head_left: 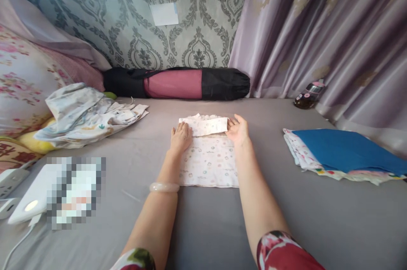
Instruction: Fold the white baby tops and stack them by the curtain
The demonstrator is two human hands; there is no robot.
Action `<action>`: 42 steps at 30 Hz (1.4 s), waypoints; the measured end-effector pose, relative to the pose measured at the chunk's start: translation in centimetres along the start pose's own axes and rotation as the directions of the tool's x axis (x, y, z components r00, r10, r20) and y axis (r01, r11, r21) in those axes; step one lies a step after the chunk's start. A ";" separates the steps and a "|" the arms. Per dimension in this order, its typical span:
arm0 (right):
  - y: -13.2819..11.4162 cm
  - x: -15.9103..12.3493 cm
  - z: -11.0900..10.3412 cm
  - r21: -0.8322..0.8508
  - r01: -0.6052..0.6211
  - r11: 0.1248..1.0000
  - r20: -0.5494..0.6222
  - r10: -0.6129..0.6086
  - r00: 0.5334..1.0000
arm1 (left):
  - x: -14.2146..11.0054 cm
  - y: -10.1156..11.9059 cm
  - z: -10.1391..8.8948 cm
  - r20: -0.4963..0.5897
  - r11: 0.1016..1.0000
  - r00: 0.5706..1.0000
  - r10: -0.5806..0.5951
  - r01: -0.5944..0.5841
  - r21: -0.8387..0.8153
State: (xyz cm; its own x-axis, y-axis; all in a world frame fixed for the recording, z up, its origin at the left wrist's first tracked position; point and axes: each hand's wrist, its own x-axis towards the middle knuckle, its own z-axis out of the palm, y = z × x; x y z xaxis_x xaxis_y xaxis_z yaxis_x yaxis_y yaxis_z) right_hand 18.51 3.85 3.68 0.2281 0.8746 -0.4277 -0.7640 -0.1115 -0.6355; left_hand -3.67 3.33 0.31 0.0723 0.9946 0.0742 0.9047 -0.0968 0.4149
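A small white printed garment [208, 160] lies flat on the grey bed sheet in front of me, its sides folded in to a narrow shape. Across its far end runs a folded-over band [205, 126] of the same cloth. My left hand [181, 137] lies on the band's left end, fingers stretched out over the cloth. At the right end is my right hand [238, 130], palm turned inward and thumb raised apart. Its fingertips touch the band's edge and are partly hidden by it.
Folded clothes with a blue piece [346, 149] on top lie to the right. A crumpled printed cloth [92, 113] is at the left, above a white power bank [41, 189] with a cable. A black and pink long bag [173, 84] lines the wall; a bottle [309, 95] stands by the curtain.
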 end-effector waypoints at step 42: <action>6.5 -1.7 1.1 -0.811 0.334 -0.481 0.461 -0.171 0.871 | -0.1 1.9 0.9 -0.059 0.984 0.993 0.100 -0.090 0.151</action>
State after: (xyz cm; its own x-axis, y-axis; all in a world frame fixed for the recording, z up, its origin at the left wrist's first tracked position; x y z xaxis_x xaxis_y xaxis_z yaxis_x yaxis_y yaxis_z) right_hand 12.48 2.13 0.98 0.0514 0.9981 0.0326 0.9329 -0.0363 -0.3584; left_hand -1.58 3.11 0.24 0.1373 0.9761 0.1684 0.9475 -0.1789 0.2649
